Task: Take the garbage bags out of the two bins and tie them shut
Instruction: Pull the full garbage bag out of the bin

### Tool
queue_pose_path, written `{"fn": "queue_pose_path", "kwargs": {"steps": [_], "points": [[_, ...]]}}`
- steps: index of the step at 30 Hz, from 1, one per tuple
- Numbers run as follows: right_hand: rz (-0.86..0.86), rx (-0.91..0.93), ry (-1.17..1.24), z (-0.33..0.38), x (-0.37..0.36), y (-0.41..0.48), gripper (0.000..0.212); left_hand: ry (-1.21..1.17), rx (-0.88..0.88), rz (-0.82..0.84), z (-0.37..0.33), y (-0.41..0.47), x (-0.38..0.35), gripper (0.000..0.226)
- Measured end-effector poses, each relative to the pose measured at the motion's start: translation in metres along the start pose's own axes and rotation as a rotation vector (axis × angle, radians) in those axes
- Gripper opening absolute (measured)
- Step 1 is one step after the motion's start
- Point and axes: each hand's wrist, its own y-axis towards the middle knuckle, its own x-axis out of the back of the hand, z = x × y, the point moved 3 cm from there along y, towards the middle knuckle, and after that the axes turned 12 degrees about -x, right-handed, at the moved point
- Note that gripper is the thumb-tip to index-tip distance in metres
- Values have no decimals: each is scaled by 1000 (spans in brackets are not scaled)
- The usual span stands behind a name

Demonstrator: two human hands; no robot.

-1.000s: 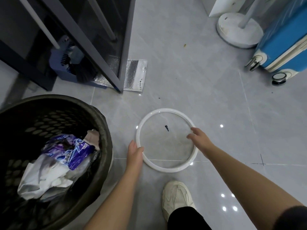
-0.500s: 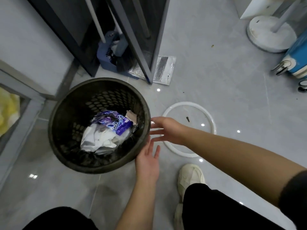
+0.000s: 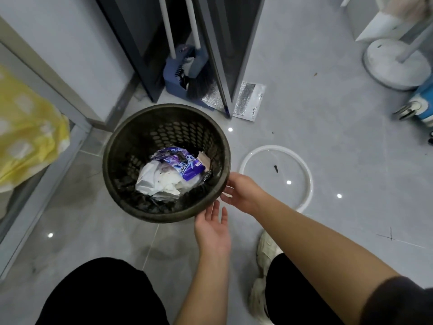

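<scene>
Bin (image 3: pixel 131 184) w/ trash on floor, left hand (image 3: pixel 214 227) & right hand (image 3: pixel 243 194) open, empty, at near rim.

Both hands are empty, fingers loosely spread. The left hand (image 3: pixel 214 227) lies palm up, and the right hand (image 3: pixel 243 192) reaches leftward just above it.

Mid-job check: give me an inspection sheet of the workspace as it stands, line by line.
Surface: grey tiled floor, some specks and stains.
Job's things: black mesh bin upright, holding white paper and a purple wrapper; bag liner not clearly visible.
Clutter: white ring flat on floor right of bin; foil sheet.
Grippers: left hand open, below bin rim; right hand open, at rim, holding nothing.
Cables: nothing seen.
Surroundings: broom and dustpan, fan base, yellow bag, blue suitcase.
</scene>
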Motion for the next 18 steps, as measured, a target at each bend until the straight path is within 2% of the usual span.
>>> {"fn": "queue_pose_path", "kwargs": {"steps": [4, 7, 10, 14, 18], "points": [[-20, 19, 310, -11, 0, -7, 15, 53, 18, -37, -4, -17, 3, 19], [-39, 38, 385, -20, -2, -19, 18, 62, 37, -44, -4, -33, 6, 19], [-93, 87, 369, -22, -6, -33, 15, 55, 22, -51, -8, -46, 9, 13], [-89, 128, 272, -16, -12, -46, 26, -38, 40, -23, -23, -55, 3, 16], [-112, 67, 197, -7, -17, -59, 13, -136, 84, -47, -37, -54, -5, 15]]}}
